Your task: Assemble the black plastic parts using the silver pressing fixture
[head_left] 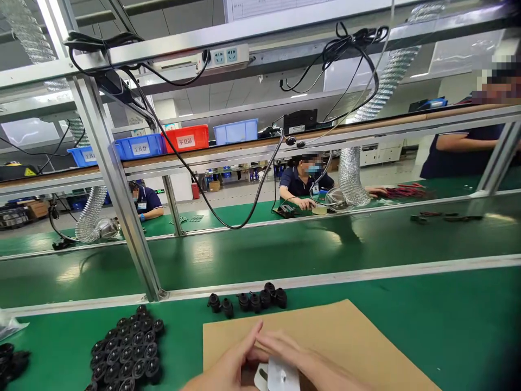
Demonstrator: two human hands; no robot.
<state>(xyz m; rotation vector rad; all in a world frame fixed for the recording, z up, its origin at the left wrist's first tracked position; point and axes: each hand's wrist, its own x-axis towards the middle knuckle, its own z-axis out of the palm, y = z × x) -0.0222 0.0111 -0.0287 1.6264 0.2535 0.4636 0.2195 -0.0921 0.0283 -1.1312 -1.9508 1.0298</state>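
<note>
Near the bottom edge, my left hand (234, 359) and my right hand (303, 358) come together with their fingertips nearly meeting. Between them is a white flat-sided part (284, 376) with a slot and a small hole, and both hands are closed around it. Its lower end runs out of the picture, and the fingers hide some of the rest. Beneath the hands lies a brown cardboard sheet (345, 339) on the green work surface. Just past its far edge, several small black round parts (254, 301) stand in a loose row.
A large cluster of black round parts (126, 350) covers the left side; more black parts (12, 361) lie farther left. A metal post (118, 195) rises before a green conveyor belt (260, 250). A black cable (228, 225) hangs low. Co-workers (305, 179) sit beyond.
</note>
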